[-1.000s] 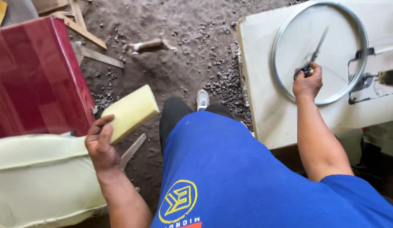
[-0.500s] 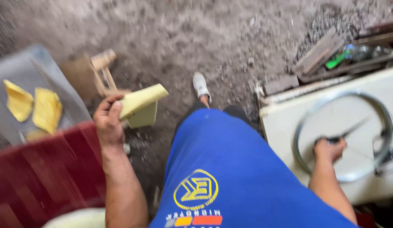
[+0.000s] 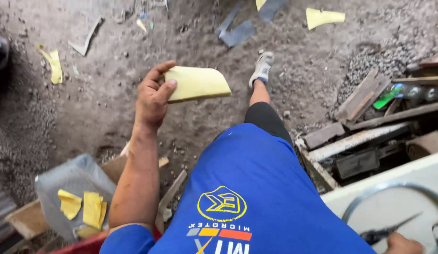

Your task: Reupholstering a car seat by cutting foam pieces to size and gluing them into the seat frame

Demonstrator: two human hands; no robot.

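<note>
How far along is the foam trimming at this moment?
Done: yellow foam scraps lie on a grey sheet. In hand: the left hand holds a yellow foam wedge out over the dirt floor; the right hand rests beside dark scissors. Left: cannot tell.

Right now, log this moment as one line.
left hand: holds yellow foam piece over dirt floor | right hand: on scissors, white table

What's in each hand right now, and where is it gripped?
The left hand holds a yellow foam piece by its left end, thumb on top. The right hand is mostly cut off at the frame edge beside dark scissors; its grip cannot be told.
</note>
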